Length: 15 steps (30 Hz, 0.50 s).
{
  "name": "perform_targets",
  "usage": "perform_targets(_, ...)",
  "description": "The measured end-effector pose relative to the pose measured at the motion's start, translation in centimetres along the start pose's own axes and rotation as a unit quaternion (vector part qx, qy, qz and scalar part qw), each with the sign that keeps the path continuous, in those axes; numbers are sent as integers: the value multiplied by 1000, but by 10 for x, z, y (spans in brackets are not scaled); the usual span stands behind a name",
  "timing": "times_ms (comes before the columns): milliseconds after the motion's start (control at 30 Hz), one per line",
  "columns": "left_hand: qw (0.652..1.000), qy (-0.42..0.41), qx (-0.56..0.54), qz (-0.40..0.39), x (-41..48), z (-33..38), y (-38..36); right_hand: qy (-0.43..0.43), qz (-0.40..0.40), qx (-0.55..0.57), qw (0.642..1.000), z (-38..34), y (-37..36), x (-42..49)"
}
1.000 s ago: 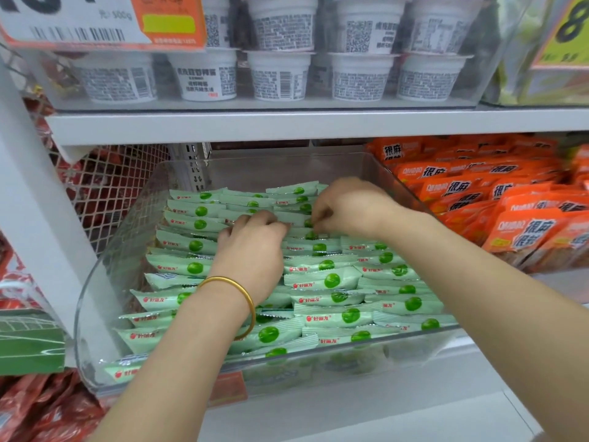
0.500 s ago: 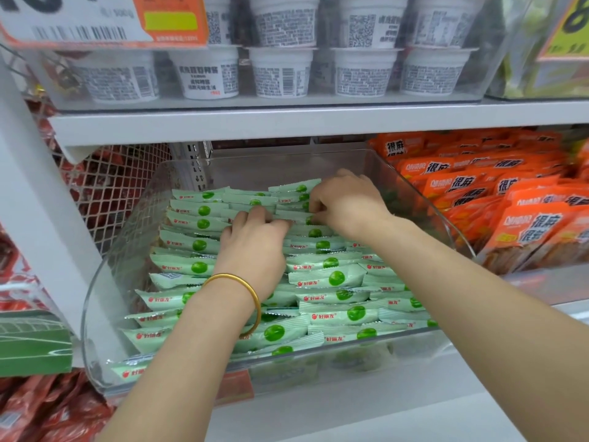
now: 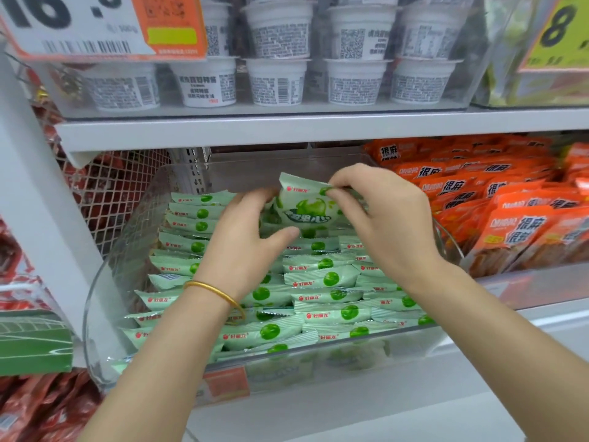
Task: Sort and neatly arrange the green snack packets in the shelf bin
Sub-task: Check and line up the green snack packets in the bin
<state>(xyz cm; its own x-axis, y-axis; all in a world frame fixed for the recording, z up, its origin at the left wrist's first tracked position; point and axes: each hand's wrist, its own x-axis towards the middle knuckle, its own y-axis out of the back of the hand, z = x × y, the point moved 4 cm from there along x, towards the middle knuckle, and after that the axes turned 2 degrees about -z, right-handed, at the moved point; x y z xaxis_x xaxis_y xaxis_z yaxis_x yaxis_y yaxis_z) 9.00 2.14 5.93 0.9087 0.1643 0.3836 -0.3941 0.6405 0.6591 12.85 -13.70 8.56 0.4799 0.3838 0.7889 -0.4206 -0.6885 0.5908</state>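
A clear plastic shelf bin (image 3: 105, 301) holds several pale green snack packets (image 3: 322, 279) lying in overlapping rows. One green packet (image 3: 304, 205) is lifted above the back rows, its printed face turned toward me. My right hand (image 3: 382, 218) pinches its upper right edge between thumb and fingers. My left hand (image 3: 245, 237), with a gold bangle on the wrist, holds its left side, the thumb stretched under it. Both forearms reach in over the bin's front wall.
Orange snack packets (image 3: 516, 228) fill the bin to the right. White cups (image 3: 277, 81) stand on the shelf above, whose white edge (image 3: 287, 129) hangs close over the bin. A wire mesh divider (image 3: 108, 193) and red packets lie to the left. A price tag (image 3: 95, 23) hangs top left.
Both hands were pressed down among the back rows; now they have risen, lifting one green packet clear of the pile and turning it face-on.
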Motion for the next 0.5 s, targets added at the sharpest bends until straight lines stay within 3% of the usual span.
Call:
perform_targets(133,994,-25,-108,-11,-14,13,3,-52,20,158,986,-1,17,-6)
perform_targets(233,982,-8,-185,-23,-24,18,9,-122,3,308,943,3,16,-11)
perform_targets(367,956,23,-285,-63,-33,22,6,-112,-44,355,927,-1,10,-18)
perform_targets(500,936,29,-336,-100,-38,23,3,-180,-66,473,860,-1,6,-22)
